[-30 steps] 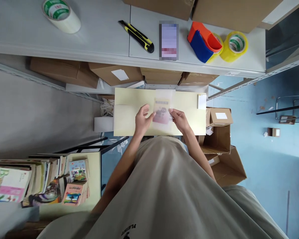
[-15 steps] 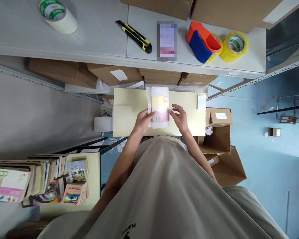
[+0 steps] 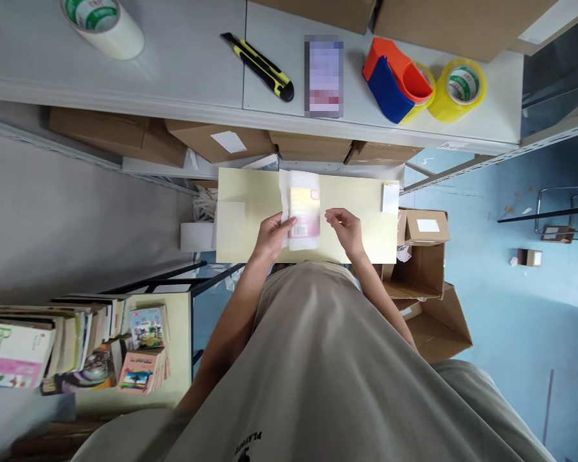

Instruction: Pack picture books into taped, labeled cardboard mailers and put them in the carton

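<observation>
My left hand [image 3: 271, 236] grips the left side of a wrapped book [image 3: 305, 208], thumb on top near its barcode. The book has a yellow and pink cover that shows through translucent white wrapping, and a loose flap of the wrapping stands along its left edge. Just right of the book, and apart from it, is my right hand [image 3: 345, 231]. Its fingers are curled in, with thumb and fingertips close together; whether anything small is between them I cannot make out. Beneath both hands lies a pale yellow tabletop [image 3: 366, 247].
On the grey shelf [image 3: 187, 77] ahead are a tape roll [image 3: 120, 38], a box cutter [image 3: 260, 67], a blurred-out rectangle [image 3: 324, 77], a red-blue tape dispenser [image 3: 390, 80] and yellow tape [image 3: 443, 109]. Cartons [image 3: 419, 273] stand at right. Books [image 3: 84, 333] fill the lower left.
My right hand has come away from the book's right edge, and its fingers have drawn closer together. The book and my left hand have shifted slightly left.
</observation>
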A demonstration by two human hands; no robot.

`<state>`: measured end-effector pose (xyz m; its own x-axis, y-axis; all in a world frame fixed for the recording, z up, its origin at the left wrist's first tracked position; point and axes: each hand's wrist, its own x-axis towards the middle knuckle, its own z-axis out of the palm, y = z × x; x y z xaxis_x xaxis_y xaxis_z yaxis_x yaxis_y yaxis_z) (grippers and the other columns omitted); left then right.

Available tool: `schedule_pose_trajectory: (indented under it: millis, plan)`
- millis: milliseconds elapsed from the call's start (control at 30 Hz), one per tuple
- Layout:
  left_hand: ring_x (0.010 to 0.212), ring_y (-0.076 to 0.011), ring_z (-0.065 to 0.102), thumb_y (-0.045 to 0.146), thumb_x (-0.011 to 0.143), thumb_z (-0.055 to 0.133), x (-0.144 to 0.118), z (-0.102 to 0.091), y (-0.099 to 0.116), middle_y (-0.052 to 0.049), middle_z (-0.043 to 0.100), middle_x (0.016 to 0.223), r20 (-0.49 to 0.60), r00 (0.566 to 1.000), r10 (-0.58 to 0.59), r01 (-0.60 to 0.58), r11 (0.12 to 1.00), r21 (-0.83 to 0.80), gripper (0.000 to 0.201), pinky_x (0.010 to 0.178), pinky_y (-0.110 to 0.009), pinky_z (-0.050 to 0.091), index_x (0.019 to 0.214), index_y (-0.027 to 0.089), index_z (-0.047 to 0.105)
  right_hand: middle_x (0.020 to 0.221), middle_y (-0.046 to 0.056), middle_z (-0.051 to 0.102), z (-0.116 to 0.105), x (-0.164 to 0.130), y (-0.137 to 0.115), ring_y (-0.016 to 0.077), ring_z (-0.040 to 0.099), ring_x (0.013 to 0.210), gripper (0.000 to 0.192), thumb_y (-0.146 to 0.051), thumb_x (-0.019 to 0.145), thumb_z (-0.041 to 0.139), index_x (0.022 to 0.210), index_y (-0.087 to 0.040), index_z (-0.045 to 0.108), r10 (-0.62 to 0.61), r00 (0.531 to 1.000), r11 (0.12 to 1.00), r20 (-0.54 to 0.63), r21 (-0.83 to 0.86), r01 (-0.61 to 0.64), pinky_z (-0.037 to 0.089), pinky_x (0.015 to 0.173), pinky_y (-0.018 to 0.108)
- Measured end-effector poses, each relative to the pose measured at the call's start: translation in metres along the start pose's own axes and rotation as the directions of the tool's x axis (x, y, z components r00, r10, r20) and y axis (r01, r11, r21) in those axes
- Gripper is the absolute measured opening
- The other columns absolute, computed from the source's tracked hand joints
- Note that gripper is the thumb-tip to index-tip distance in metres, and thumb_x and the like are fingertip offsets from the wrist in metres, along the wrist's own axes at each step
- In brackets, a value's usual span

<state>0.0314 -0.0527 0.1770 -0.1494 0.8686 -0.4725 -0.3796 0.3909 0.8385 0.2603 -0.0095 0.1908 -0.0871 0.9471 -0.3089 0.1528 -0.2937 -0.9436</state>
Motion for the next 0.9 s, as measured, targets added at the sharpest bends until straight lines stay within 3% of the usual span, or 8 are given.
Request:
schedule_pose_trajectory:
  millis: [133,200,267,367,433,533,667,900]
  plan:
    - [0.090,-0.0285,0.081,0.078,0.086,0.095,-0.004,0.009,0.000,-0.009,0.090,0.097,-0.001,0.990,0.143,-0.139,0.963,0.229,0.064,0.081,-0.037,0.065,0.106,0.017,0.091,0.126,0.011,0.090,0.018,-0.005,-0.011,0.0314,0.086,0.116,0.063,-0.081,0.095,0.085,0.128,-0.027,0.087,0.017,0.990,1.000,0.137,0.002,-0.017,0.071,0.101,0.047]
    - [0.099,-0.0321,0.085,0.071,0.102,0.081,-0.009,0.016,-0.002,-0.010,0.091,0.105,0.020,0.972,0.233,-0.220,0.882,0.417,0.057,0.089,-0.040,0.068,0.118,0.018,0.092,0.133,0.012,0.089,0.031,-0.008,-0.017,0.0347,0.086,0.123,0.075,-0.085,0.089,0.090,0.137,-0.027,0.084,0.034,0.984,0.999,0.178,0.022,-0.038,0.073,0.101,0.047]
    - [0.120,-0.0370,0.087,0.058,0.109,0.074,-0.017,0.023,-0.006,-0.013,0.091,0.131,0.089,0.953,0.289,-0.288,0.775,0.562,0.053,0.103,-0.045,0.069,0.143,0.020,0.087,0.144,0.012,0.086,0.042,-0.011,-0.020,0.0357,0.084,0.130,0.082,-0.086,0.084,0.094,0.141,-0.029,0.083,0.031,0.985,0.998,0.169,0.041,-0.039,0.073,0.102,0.047]
    - [0.160,-0.0417,0.070,0.047,0.104,0.081,-0.025,0.027,-0.010,-0.019,0.067,0.178,0.259,0.921,0.291,-0.390,0.686,0.614,0.080,0.132,-0.054,0.060,0.177,0.021,0.061,0.134,0.011,0.087,0.049,-0.011,-0.021,0.0318,0.084,0.122,0.076,-0.089,0.085,0.092,0.131,-0.028,0.085,0.022,0.989,0.998,0.144,0.062,-0.031,0.071,0.103,0.044]
    - [0.169,-0.0424,0.061,0.053,0.104,0.084,-0.026,0.020,-0.009,-0.019,0.054,0.188,0.346,0.903,0.255,-0.415,0.726,0.548,0.089,0.138,-0.057,0.056,0.182,0.022,0.055,0.109,0.007,0.086,0.046,-0.008,-0.021,0.0262,0.080,0.103,0.070,-0.093,0.090,0.085,0.112,-0.027,0.086,0.019,0.990,0.997,0.138,0.065,-0.028,0.069,0.096,0.041]
    - [0.168,-0.0433,0.063,0.070,0.106,0.079,-0.016,-0.004,-0.002,-0.017,0.062,0.183,0.331,0.926,0.183,-0.312,0.864,0.395,0.078,0.133,-0.059,0.062,0.170,0.025,0.069,0.081,0.000,0.067,0.039,-0.003,-0.016,0.0190,0.064,0.083,0.071,-0.096,0.093,0.078,0.083,-0.026,0.072,0.032,0.990,0.997,0.140,0.072,-0.042,0.062,0.080,0.035]
    - [0.160,-0.0442,0.069,0.078,0.091,0.091,0.006,-0.047,0.003,-0.019,0.076,0.166,0.003,0.989,0.149,-0.142,0.938,0.315,0.082,0.128,-0.060,0.065,0.150,0.022,0.079,0.069,-0.005,0.041,0.044,0.005,-0.005,0.0154,0.044,0.070,0.080,-0.099,0.088,0.083,0.069,-0.029,0.050,0.127,0.974,0.980,0.187,0.126,-0.152,0.047,0.063,0.031]
    - [0.119,-0.0356,0.084,0.058,0.079,0.103,0.022,-0.100,-0.005,-0.016,0.090,0.124,-0.088,0.996,-0.003,0.012,0.996,0.091,0.074,0.102,-0.049,0.070,0.138,0.019,0.081,0.084,0.002,0.070,0.088,0.019,0.016,0.0213,0.066,0.086,0.075,-0.103,0.083,0.082,0.085,-0.028,0.072,0.254,0.922,0.953,0.293,0.089,-0.291,0.064,0.079,0.038]
